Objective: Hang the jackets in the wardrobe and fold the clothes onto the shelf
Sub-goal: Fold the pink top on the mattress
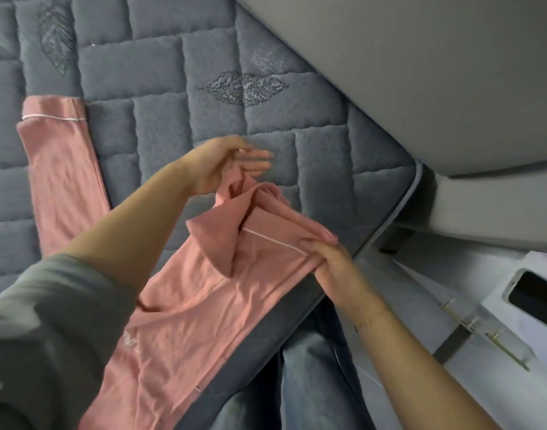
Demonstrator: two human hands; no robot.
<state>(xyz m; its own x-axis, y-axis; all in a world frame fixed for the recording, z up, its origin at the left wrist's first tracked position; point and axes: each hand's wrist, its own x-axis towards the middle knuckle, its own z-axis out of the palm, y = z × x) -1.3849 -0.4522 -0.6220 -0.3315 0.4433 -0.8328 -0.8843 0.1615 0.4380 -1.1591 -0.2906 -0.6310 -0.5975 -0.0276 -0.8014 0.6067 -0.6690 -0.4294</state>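
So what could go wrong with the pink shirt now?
The right hand only pinches the pink shirt at one cuff edge, and the left hand has straight fingers, so the bunched sleeve might slip loose. Part of the shirt hangs over the edge of the bed, so it could slide off.

We see the trousers (179,305) spread on the bed cover (160,119), one leg stretching far left. A phone (535,296) lies on the surface right of the bed.
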